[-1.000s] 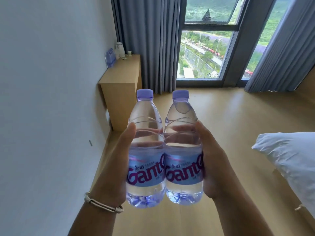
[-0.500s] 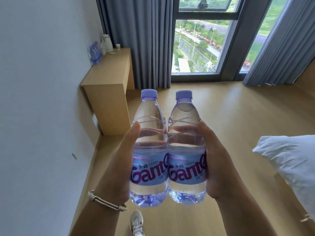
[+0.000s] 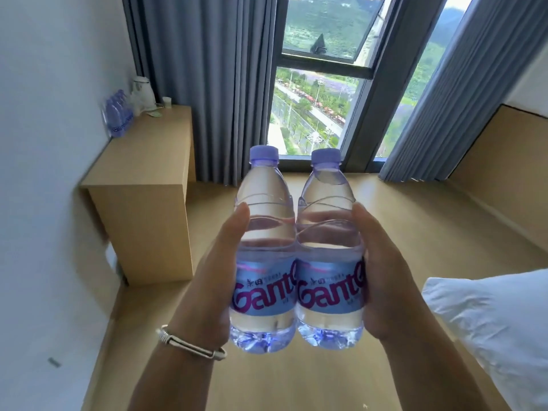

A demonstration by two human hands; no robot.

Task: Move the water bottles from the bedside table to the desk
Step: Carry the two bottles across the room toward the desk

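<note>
Two water bottles (image 3: 296, 256) upright, touching, L hand (image 3: 212, 280) + R hand (image 3: 385, 280) each in a grip round one (desk surface (image 3: 148, 155) ahead-left).

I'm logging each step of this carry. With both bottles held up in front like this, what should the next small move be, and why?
Probably keep walking toward the desk: the left hand and right hand grip the left bottle and right bottle upright, side by side, and the desk lies ahead to the left.
</note>
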